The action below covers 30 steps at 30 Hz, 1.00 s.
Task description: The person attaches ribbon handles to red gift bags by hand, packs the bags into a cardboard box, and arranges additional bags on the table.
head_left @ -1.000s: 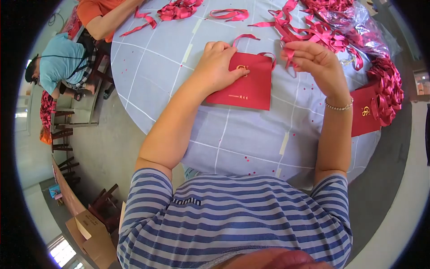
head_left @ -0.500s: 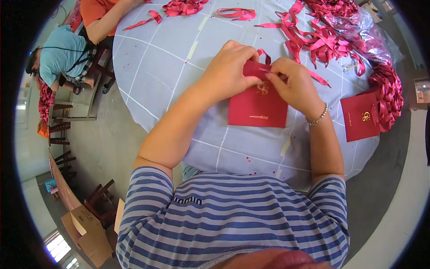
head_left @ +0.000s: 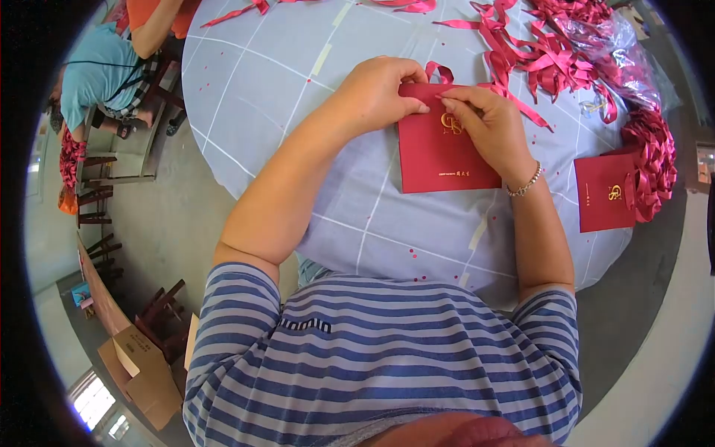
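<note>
Lie of the table, clocked from a red bag (head_left: 447,160) on the gridded cloth (head_left: 253,97) in front of a striped shirt (head_left: 387,350): loose red ribbons (head_left: 555,67) tangled at two o'clock, with clear plastic (head_left: 624,48) just beyond; a second red bag (head_left: 605,201) at four, against a dense ribbon bundle (head_left: 654,175) on its outer side; red specks (head_left: 415,255) near half past six. Farther off, a cardboard box (head_left: 153,395) at eight, a person in light blue (head_left: 97,86) at nine and a person in orange (head_left: 149,18) at ten. Grips the bag's top-left corner with the left hand (head_left: 380,97), fingers curled, thumb on the front. Brings right hand (head_left: 488,127) thumb and forefinger near together at the top edge; cannot tell what, if anything, is between them. Partly covers the gold monogram (head_left: 450,125) too. Shows small gold lettering (head_left: 454,173) near the bottom edge and a looped ribbon handle (head_left: 446,72) toward twelve.
</note>
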### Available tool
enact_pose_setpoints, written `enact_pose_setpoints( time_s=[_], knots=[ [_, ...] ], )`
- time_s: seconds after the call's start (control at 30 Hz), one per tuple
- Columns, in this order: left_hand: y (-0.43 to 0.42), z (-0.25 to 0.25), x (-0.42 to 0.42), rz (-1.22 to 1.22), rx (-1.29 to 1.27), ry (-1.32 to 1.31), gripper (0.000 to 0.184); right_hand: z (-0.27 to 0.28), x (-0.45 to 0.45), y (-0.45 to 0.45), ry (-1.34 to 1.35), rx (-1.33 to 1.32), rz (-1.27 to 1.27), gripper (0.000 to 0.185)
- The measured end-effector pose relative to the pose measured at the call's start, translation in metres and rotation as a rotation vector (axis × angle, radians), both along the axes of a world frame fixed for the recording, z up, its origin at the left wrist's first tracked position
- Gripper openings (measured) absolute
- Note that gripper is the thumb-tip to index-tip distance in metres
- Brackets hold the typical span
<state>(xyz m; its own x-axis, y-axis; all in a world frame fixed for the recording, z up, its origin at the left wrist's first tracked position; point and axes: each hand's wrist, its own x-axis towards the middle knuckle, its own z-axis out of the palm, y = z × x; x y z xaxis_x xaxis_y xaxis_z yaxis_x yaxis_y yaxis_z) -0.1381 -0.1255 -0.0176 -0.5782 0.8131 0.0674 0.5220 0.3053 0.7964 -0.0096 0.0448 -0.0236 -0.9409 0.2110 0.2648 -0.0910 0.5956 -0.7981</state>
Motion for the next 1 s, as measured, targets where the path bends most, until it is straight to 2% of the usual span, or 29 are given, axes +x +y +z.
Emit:
enact_pose_setpoints(
  time_s=[0.07, 0.3, 0.4, 0.5, 0.57, 0.6, 0.67, 0.7, 0.77, 0.83, 0.93, 1.0],
  knots=[
    [0.0, 0.002, 0.002, 0.004, -0.036, -0.009, 0.03, -0.001, 0.001, -0.001, -0.096, -0.036, -0.005, 0.013],
    [0.0, 0.006, 0.011, 0.022, -0.012, 0.18, 0.03, -0.004, -0.002, -0.007, -0.091, -0.043, -0.03, 0.011],
    [0.001, 0.007, 0.016, 0.013, 0.021, 0.243, 0.029, 0.0, -0.003, -0.009, -0.182, -0.1, -0.038, 0.008],
    [0.002, 0.008, 0.022, 0.017, 0.033, 0.283, 0.025, 0.001, -0.004, -0.009, -0.148, -0.004, -0.007, 0.007],
    [0.003, 0.008, 0.025, 0.027, 0.046, 0.301, 0.024, 0.008, -0.003, -0.014, -0.042, 0.231, -0.018, 0.007],
    [0.003, 0.006, 0.026, 0.028, 0.048, 0.32, 0.022, 0.009, -0.003, -0.016, -0.041, 0.231, -0.018, 0.007],
    [0.005, 0.005, 0.03, 0.029, 0.052, 0.341, 0.02, 0.009, -0.002, -0.022, -0.011, 0.452, -0.081, 0.008],
    [0.007, 0.005, 0.034, 0.03, 0.057, 0.355, 0.019, 0.008, -0.002, -0.028, -0.009, 0.452, -0.082, 0.008],
    [0.007, 0.003, 0.034, 0.028, 0.063, 0.371, 0.017, 0.006, 0.0, -0.04, 0.061, 0.64, -0.153, 0.011],
    [0.005, 0.002, 0.028, 0.041, 0.103, 0.257, 0.018, 0.007, -0.001, -0.035, 0.038, 0.64, -0.155, 0.01],
    [0.001, 0.007, 0.024, 0.047, 0.081, 0.141, 0.02, 0.017, -0.001, -0.018, -0.079, 0.057, 0.013, 0.01],
    [0.002, 0.009, 0.023, 0.045, 0.066, 0.132, 0.021, 0.022, 0.003, -0.014, -0.114, 0.04, 0.019, 0.009]
  ],
)
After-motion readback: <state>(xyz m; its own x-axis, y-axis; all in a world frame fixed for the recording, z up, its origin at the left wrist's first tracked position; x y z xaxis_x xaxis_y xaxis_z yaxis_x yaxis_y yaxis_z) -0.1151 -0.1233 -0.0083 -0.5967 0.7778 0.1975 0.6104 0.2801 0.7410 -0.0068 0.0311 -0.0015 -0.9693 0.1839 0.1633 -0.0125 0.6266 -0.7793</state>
